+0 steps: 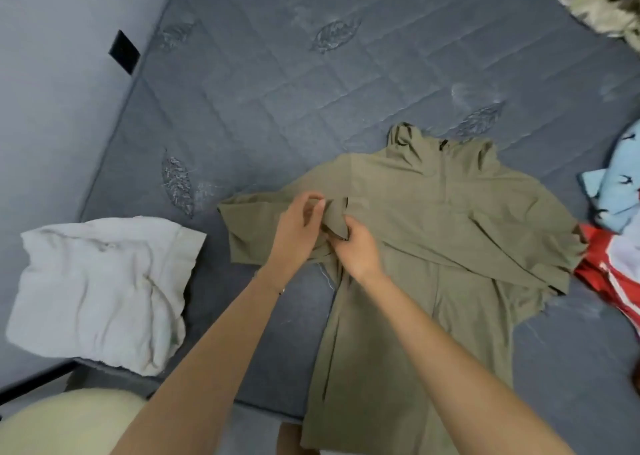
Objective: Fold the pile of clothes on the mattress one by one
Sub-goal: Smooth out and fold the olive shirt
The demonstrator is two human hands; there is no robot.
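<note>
An olive-green garment (433,232) lies spread on the grey quilted mattress (277,90), collar pointing away and its lower part hanging over the near edge. Both hands meet at its left side, near the sleeve. My left hand (298,226) pinches a raised fold of the olive fabric between thumb and fingers. My right hand (356,250) grips the same fold from below, fingers curled into the cloth. The left sleeve stretches flat to the left of the hands.
A folded white cloth (100,291) sits at the mattress's near left corner. Unfolded clothes lie at the right edge: a light blue printed piece (613,191), a red and white one (609,274), and a camouflage garment (602,0) at the far right. A wall runs along the left.
</note>
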